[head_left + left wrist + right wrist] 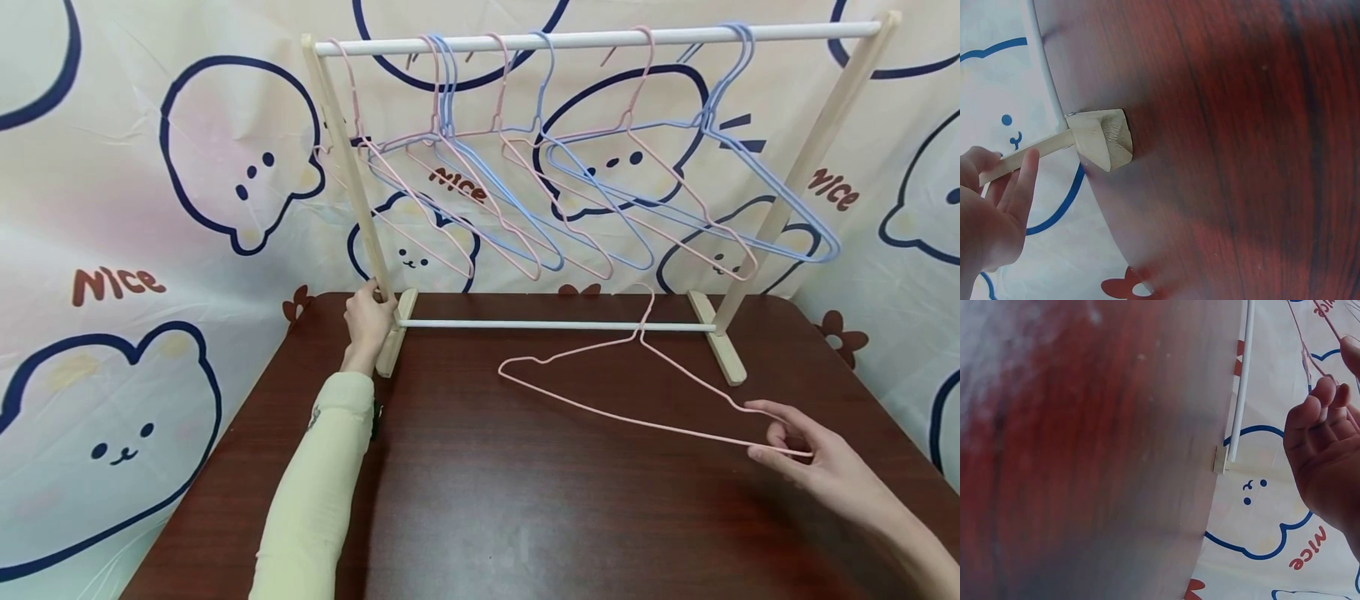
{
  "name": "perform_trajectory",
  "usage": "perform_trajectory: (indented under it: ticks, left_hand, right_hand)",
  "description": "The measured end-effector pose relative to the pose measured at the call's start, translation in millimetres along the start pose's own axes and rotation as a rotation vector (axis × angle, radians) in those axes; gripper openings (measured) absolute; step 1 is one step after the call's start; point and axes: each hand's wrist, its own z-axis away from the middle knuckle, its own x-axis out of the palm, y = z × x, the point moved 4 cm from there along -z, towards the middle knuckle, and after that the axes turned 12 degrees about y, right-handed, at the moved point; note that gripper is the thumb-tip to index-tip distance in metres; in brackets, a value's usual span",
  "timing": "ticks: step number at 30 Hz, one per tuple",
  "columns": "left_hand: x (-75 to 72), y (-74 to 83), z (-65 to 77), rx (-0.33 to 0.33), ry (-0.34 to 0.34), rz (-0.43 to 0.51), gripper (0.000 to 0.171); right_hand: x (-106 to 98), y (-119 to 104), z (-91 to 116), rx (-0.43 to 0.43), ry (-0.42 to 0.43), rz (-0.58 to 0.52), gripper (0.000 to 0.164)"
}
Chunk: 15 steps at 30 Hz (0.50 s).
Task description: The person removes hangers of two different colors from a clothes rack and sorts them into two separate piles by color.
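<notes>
A garment rack with a white top rail (585, 39) stands on the brown table, pink and blue hangers (772, 181) hanging along it. My left hand (367, 323) grips the rack's left wooden post (349, 179) low down, just above its foot (392, 357). In the left wrist view, thumb and fingers lie around that post (1047, 145). My right hand (828, 471) pinches a pink hanger (640, 331) by its right corner, over the table in front of the rack. Its hook points up, overlapping the lower white bar (525, 324) in the head view. The right wrist view shows curled fingers (1316, 415) at the pink wire.
The dark brown table (480, 500) extends forward from the rack. Behind and at both sides hangs a pale cloth (97, 217) with cartoon bears and the word Nice. The rack's right post (817, 142) and foot (720, 346) stand behind the right hand.
</notes>
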Motion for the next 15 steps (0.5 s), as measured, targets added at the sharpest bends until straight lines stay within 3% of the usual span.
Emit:
perform_trajectory:
  ticks: [15]
  left_hand:
    - [0.8, 0.1, -0.1, -0.01, -0.011, -0.006, 0.014]
  right_hand:
    - [2.5, 12.7, 4.6, -0.009, -0.097, 0.138, 0.045]
